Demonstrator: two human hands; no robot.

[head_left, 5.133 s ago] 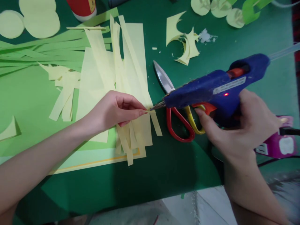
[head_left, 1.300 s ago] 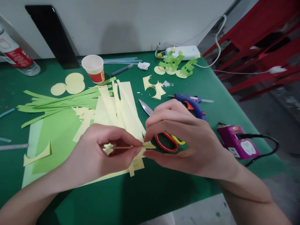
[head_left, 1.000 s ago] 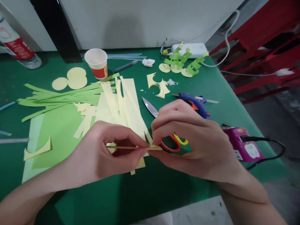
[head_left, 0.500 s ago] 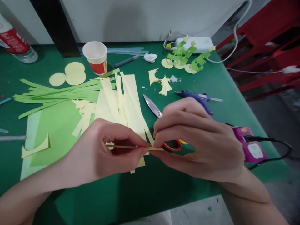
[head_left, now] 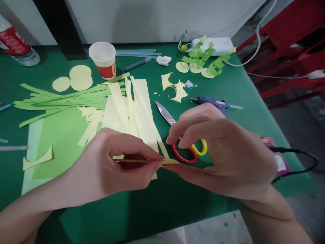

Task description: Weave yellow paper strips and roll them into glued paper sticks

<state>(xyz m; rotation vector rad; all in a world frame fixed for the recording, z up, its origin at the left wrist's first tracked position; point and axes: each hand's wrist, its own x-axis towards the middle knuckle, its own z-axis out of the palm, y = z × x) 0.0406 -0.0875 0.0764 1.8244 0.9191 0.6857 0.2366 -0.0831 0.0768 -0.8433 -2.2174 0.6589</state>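
My left hand (head_left: 122, 159) pinches a thin yellow paper strip (head_left: 170, 161) between thumb and fingertips, above the table's near half. The strip runs back under my left palm, and its right end sticks out past the fingertips. My right hand (head_left: 223, 149) has its thumb against that right end from below, while its index and other fingers are lifted apart from it. Scissors (head_left: 166, 114) with red and yellow handles lie open behind my right fingers. Pale yellow paper strips and sheets (head_left: 144, 101) lie beyond my left hand.
Green strips (head_left: 68, 100) and a green sheet (head_left: 58, 142) lie left. A paper cup (head_left: 104, 62), a pen (head_left: 137, 64) and yellow discs (head_left: 81, 78) sit farther back. At right are a blue glue gun (head_left: 213, 101), green paper curls on discs (head_left: 195, 67) and a power strip (head_left: 215, 45).
My right index finger and the fingers beside it have lifted off the strip and opened away from the thumb. My left hand stays pinched in place.
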